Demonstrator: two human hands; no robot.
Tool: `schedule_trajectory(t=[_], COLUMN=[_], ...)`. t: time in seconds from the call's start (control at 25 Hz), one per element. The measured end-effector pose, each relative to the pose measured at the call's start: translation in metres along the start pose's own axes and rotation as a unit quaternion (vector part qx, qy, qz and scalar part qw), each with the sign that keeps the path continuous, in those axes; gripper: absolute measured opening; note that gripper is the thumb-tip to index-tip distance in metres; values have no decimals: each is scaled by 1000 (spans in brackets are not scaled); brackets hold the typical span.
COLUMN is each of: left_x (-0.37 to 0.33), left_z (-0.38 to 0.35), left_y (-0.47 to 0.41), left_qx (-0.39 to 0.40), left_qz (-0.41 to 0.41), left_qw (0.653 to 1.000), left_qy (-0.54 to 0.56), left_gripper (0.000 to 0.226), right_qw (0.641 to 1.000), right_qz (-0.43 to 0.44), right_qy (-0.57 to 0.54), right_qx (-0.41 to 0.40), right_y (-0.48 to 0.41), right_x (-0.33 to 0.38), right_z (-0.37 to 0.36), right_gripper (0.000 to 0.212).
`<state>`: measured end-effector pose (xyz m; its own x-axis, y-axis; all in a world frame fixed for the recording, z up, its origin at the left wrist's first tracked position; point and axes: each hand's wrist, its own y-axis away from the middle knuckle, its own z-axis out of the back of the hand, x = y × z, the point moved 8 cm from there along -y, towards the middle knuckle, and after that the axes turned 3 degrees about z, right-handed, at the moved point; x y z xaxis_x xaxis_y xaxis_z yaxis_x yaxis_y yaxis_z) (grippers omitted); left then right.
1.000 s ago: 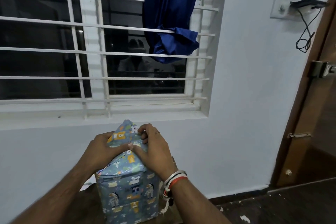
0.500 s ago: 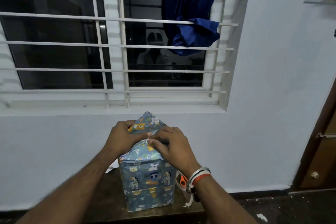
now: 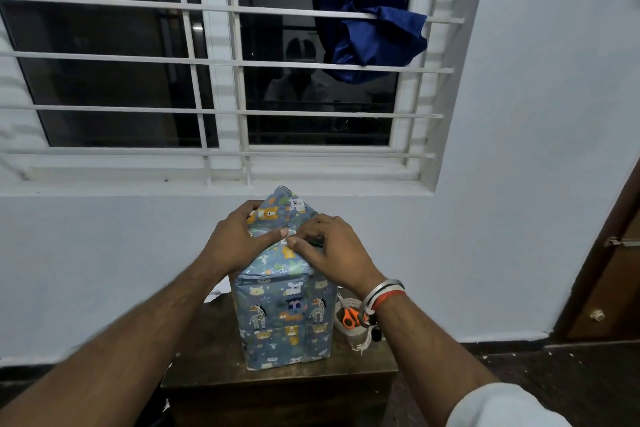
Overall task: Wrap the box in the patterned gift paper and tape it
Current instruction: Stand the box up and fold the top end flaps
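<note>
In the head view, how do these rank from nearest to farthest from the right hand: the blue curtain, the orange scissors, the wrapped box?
1. wrapped box: the right hand pinches its top fold.
2. orange scissors: on the table, right of the box.
3. blue curtain: high on the window bars.

A barred white window (image 3: 221, 80) with dark panes fills the pale wall (image 3: 519, 184) above the left hand (image 3: 239, 239). A knotted blue curtain (image 3: 370, 10) hangs up-right of the right hand (image 3: 332, 250). Below both stands a brown table (image 3: 214, 364). Far right are a brown door (image 3: 616, 270) and dark floor (image 3: 571, 381).
</note>
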<state>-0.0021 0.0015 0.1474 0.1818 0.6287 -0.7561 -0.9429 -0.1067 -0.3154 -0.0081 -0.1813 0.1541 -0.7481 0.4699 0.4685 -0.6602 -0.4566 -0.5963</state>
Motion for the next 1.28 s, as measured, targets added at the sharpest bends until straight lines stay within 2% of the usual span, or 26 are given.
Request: schedule_trajectory(t=[0.12, 0.16, 0.24, 0.36, 0.44, 0.52, 0.68, 0.76, 0.92, 1.12, 1.28], left_x=[-2, 0, 2, 5, 5, 5, 4, 4, 2, -6, -14], left_z=[4, 4, 4, 4, 5, 6, 4, 3, 5, 4, 3], left_y=[0, 0, -2, -3, -3, -4, -1, -1, -4, -13, -6], left_qx=[-19, -21, -25, -24, -25, -28, -19, -19, -24, 2, -30], left_qz=[-2, 2, 6, 6, 0, -5, -11, -15, -26, -31, -45], left_qw=[1000, 1000, 999, 999, 998, 998, 998, 998, 998, 1000, 998], left_qy=[-2, 6, 20, 41, 51, 60, 64, 59, 48, -7, 34], left_gripper=[55, 55, 54, 52, 50, 47, 37, 31, 30, 42, 43], right_qw=[993, 988, 985, 976, 972, 977, 983, 982, 979, 977, 979], right_qz=[-45, -64, -99, -168, -173, -145, -124, -128, -139, -146, -131], right_qy=[-104, -127, -91, -131, -159, -149, -137, -140, -139, -142, -141], right_qx=[-32, -66, -104, -36, 11, 42, 5, -14, -49, -57, -66], right_y=[-2, -2, -3, -15, -28, -36, -34, -31, -29, -27, -24], right_x=[-7, -13, -23, -34, -38, -38, -40, -42, -45, -47, -47], right_z=[8, 14, 22, 10, 0, -8, -8, -8, -9, -7, -3], right_gripper=[17, 27, 53, 70, 61, 39, 15, 12, 28, 14, 11])
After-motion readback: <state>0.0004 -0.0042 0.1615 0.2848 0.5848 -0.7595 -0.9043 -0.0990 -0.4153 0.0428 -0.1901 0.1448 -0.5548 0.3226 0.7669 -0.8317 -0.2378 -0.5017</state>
